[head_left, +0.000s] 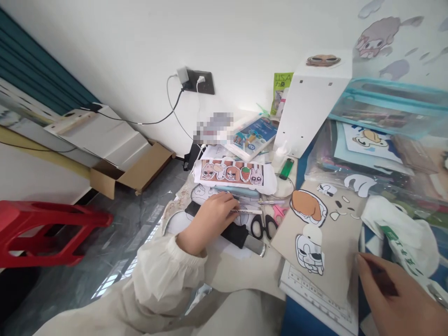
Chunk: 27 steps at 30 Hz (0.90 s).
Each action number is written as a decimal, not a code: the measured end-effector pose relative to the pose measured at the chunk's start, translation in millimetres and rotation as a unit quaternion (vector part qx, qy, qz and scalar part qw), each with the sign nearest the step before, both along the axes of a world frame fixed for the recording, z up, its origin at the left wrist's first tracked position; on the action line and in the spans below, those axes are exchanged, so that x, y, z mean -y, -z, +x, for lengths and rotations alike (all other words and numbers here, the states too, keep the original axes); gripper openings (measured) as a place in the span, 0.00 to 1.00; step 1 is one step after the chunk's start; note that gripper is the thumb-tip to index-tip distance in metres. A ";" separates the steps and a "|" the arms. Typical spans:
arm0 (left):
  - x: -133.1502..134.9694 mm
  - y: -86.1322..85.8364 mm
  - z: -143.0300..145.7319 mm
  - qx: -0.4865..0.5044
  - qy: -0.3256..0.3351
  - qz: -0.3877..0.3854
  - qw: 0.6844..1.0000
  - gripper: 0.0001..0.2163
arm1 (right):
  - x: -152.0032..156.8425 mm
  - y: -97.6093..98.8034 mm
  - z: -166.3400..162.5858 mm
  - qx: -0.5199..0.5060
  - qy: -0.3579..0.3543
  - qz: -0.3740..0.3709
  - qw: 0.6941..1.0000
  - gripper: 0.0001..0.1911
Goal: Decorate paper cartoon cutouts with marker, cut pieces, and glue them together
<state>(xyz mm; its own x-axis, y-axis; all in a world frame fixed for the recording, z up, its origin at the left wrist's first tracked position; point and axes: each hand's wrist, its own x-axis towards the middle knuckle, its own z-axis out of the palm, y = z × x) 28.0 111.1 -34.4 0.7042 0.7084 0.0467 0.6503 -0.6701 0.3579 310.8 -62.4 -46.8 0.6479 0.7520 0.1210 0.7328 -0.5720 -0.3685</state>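
Observation:
My left hand (210,217) lies on the cluttered desk with its fingers curled around a thin white pen (249,211). Beneath it sits a black-handled tool (238,234). Black-handled scissors (265,226) lie just to the right of the pen. My right hand (392,294) rests at the lower right on the edge of a grey cardboard sheet (336,233), fingers flat and apart. On that sheet lie cartoon cut-outs: an orange and white one (308,206) and a white one (310,252).
A strip of printed cartoon characters (233,173) lies behind my left hand. A green lighter (287,168), a white box (311,102), a clear blue-trimmed pouch (392,105) and a white plastic bag (402,233) crowd the desk. A red stool (45,231) and cardboard box (133,172) stand on the floor at left.

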 end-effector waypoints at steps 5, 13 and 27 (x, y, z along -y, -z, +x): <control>-2.3 -6.1 -8.4 -0.041 -0.023 0.032 0.998 0.07 | 8.4 10.8 6.6 0.051 -0.030 0.020 0.998 0.25; 22.9 -5.6 7.6 0.003 0.077 0.036 0.996 0.09 | -17.8 -11.5 -44.8 0.086 -0.377 0.155 0.909 0.09; 38.1 19.6 2.3 0.143 0.085 -0.005 0.986 0.04 | -58.2 -8.2 -95.0 0.099 -0.353 0.080 0.927 0.13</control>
<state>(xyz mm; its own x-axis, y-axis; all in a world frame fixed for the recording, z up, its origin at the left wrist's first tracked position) 30.3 73.0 -54.0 0.7720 0.5829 0.2534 0.4006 -0.7558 0.5180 215.8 -4.2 -38.5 -0.0465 0.9423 0.3315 0.9662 0.1267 -0.2247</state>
